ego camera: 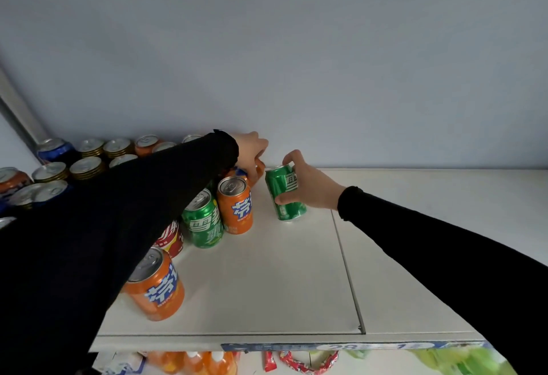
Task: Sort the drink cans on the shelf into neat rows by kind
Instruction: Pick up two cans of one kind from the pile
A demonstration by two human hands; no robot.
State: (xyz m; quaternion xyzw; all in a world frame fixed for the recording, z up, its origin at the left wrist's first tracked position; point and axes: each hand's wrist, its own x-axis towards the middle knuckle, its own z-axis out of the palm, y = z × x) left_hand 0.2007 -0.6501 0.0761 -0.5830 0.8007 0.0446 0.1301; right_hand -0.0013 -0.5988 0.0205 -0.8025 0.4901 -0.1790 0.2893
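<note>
Green Sprite can [285, 193] sits mid-frame on the white shelf [267, 279], tilted, wrapped by the right hand [308, 186]. Left hand [252, 152] curls over an orange Fanta can [257, 170] at the back. Better stand it upright before letting go.

White shelf [296, 279]: orange, green, red, blue cans [234, 205] standing, mostly left.

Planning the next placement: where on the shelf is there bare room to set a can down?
Bare: the shelf right of the green can in the right hand, out to the wall, and the front strip between the near orange can and the panel seam. Crowded: the left and back-left cluster, where the left hand reaches.
</note>
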